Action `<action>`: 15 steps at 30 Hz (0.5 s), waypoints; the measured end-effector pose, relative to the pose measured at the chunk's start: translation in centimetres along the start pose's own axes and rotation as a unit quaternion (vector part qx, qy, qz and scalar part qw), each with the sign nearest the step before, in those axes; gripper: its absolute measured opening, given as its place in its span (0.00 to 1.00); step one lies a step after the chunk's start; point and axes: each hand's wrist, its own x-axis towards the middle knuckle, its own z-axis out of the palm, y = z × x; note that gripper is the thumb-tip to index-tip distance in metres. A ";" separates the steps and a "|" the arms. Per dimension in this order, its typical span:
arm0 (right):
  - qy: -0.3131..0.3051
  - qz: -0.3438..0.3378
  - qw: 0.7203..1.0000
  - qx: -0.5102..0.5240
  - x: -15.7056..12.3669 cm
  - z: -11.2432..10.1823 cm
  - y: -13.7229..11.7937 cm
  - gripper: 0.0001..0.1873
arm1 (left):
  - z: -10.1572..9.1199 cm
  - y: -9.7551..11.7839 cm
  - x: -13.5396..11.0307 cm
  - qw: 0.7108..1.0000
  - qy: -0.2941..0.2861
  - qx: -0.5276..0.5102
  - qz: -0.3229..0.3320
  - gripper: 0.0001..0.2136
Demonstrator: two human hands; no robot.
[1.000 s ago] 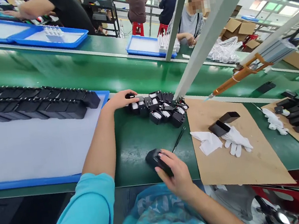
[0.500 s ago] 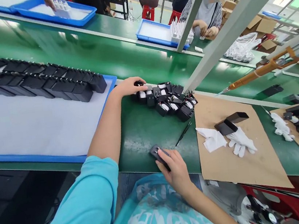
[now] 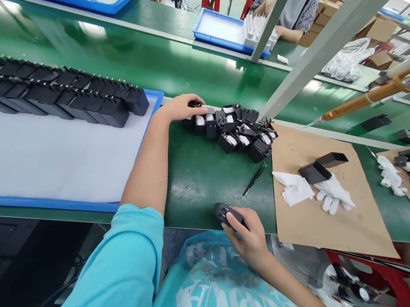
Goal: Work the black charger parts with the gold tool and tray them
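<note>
Both hands have kept their places since the earlier frames, while the dark piece in the right one has turned so that its paler face no longer shows. The right hand (image 3: 249,236) has a closed grip on that black piece (image 3: 223,212), fingers wrapped over its top, at the near edge of the green surface (image 3: 193,175). The left hand (image 3: 181,108) reaches far forward, its fingers curled down onto the left end of a pile of black parts (image 3: 237,130) — whether its grip has closed on one of them I cannot tell. Just left of that arm lies a blue tray (image 3: 152,111) with a white liner and rows of black blocks (image 3: 54,95) along its far side. Right of the pile a cardboard sheet (image 3: 312,225) carries white gloves (image 3: 331,193) and two black sleeves (image 3: 316,170); a thin dark tool (image 3: 254,179) lies between pile and right hand. A grey post (image 3: 324,24) slants up from the pile's far corner, and an orange tool (image 3: 367,98) hangs beyond it. Bare green shows between the two hands — the tray rim bounds it on the left, the cardboard's edge on the right. Other people work at a farther bench.
</note>
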 end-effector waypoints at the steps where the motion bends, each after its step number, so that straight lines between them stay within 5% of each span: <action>1: -0.015 0.008 1.000 0.008 -0.1 -0.1 0.1 0.34 | 0.0 0.0 0.0 1.000 -0.002 0.001 0.000 0.24; 6: 0.013 0.000 0.997 0.077 -0.7 -0.6 0.6 0.46 | 0.1 -0.1 0.1 1.000 -0.004 0.002 0.001 0.24; 9: -0.049 0.018 0.997 0.065 -1.2 -0.1 0.8 0.39 | 0.1 -0.1 0.1 1.000 0.000 0.004 0.001 0.24; 11: -0.037 0.099 0.985 0.134 -1.3 0.1 0.7 0.33 | 0.0 -0.1 0.1 1.000 -0.005 0.001 -0.005 0.24; 13: 0.027 0.226 0.939 0.256 -0.7 0.0 0.4 0.29 | 0.0 -0.1 0.1 1.000 -0.007 -0.003 -0.009 0.24; 15: 0.079 0.363 0.834 0.409 0.6 -0.4 0.0 0.24 | 0.1 0.0 0.1 1.000 -0.003 -0.007 -0.008 0.24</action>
